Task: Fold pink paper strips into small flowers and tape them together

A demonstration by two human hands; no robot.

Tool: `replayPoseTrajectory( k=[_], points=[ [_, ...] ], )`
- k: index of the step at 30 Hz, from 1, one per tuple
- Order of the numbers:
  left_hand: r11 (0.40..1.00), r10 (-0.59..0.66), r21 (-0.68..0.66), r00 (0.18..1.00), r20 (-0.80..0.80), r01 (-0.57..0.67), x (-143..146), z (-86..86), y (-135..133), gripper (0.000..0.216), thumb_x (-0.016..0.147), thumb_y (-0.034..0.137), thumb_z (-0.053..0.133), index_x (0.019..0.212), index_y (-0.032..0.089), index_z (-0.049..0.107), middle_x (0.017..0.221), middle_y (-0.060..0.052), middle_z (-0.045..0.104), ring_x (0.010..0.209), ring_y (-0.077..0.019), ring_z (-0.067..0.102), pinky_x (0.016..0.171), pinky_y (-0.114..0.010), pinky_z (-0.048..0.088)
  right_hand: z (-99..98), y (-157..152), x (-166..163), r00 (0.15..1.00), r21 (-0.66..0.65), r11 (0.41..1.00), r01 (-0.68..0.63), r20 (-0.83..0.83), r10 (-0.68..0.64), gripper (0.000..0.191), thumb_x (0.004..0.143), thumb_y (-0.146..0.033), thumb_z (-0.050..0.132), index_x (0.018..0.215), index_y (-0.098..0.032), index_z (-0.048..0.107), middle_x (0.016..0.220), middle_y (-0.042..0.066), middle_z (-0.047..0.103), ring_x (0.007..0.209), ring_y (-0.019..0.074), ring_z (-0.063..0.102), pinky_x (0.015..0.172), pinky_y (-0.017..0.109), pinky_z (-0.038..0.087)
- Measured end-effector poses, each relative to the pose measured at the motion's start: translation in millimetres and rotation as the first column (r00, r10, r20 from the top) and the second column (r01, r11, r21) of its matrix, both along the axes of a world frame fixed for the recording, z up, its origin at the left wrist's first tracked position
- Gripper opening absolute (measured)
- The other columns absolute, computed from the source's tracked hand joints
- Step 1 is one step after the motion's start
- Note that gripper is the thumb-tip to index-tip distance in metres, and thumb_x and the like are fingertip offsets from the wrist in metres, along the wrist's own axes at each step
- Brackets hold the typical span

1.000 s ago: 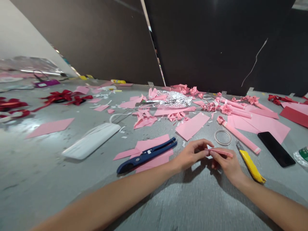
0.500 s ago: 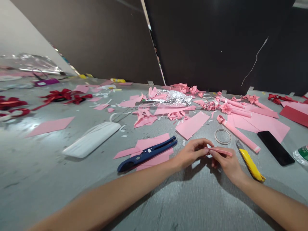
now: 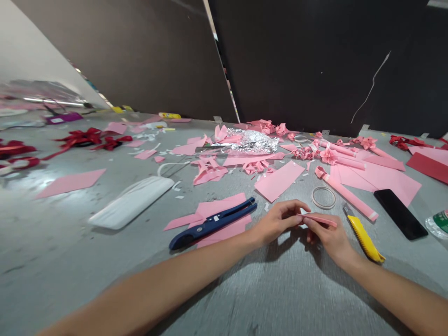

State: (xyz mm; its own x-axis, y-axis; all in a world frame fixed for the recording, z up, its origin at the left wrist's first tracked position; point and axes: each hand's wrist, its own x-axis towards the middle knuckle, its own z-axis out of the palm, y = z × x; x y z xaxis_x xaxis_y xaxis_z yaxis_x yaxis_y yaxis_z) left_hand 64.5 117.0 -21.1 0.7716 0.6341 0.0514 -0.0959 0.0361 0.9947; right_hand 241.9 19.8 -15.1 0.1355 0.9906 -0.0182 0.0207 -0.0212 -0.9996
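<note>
Both of my hands meet over the grey table near its front edge. My left hand pinches one end of a small folded pink paper strip, fingers closed on it. My right hand grips the same strip from the right, thumb and fingers pressed along it. A yellow utility knife lies just right of my right hand. Blue-handled scissors rest shut on pink paper scraps left of my left hand.
A tape ring, rolled pink paper tubes, a black phone and pink sheets lie beyond the hands. A white face mask sits left; crumpled foil, paper flowers and red ribbon lie farther back.
</note>
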Motion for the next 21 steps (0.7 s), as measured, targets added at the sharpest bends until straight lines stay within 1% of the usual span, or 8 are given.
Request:
replayPoseTrajectory(
  k=[8,17,21],
  points=[
    [1.000,0.003,-0.011,1.000,0.021,-0.003,0.5,-1.9,2.3,0.037,0.089,0.049,0.086,0.112,0.022,0.079,0.087,-0.001,0.063,0.079,-0.0158,0.060,0.075,-0.030,0.044,-3.7,0.4,0.2,1.000,0.014,1.000,0.001,-0.018,-0.001,0.045,0.087,-0.062,0.085,0.090,-0.018,0.092,0.054,0.005,0.067,0.050,0.0176,0.058,0.051,0.030,0.041],
    [0.999,0.010,0.046,1.000,0.007,-0.010,-0.3,-4.3,3.7,0.040,0.091,0.051,0.086,0.121,0.025,0.080,0.087,0.000,0.062,0.081,-0.0165,0.058,0.076,-0.031,0.042,-4.7,0.6,1.3,1.000,0.010,1.000,0.014,-0.028,-0.014,0.043,0.087,-0.061,0.085,0.091,-0.019,0.091,0.054,0.005,0.068,0.049,0.0177,0.058,0.051,0.030,0.042],
    [1.000,0.002,-0.012,1.000,0.019,-0.002,-0.4,-5.2,3.5,0.042,0.091,0.052,0.085,0.123,0.025,0.080,0.088,-0.001,0.062,0.084,-0.0177,0.060,0.077,-0.031,0.043,-3.9,0.4,1.2,1.000,0.008,1.000,0.008,-0.024,-0.008,0.044,0.088,-0.062,0.084,0.090,-0.018,0.091,0.054,0.005,0.068,0.050,0.0180,0.059,0.052,0.030,0.043]
  ],
)
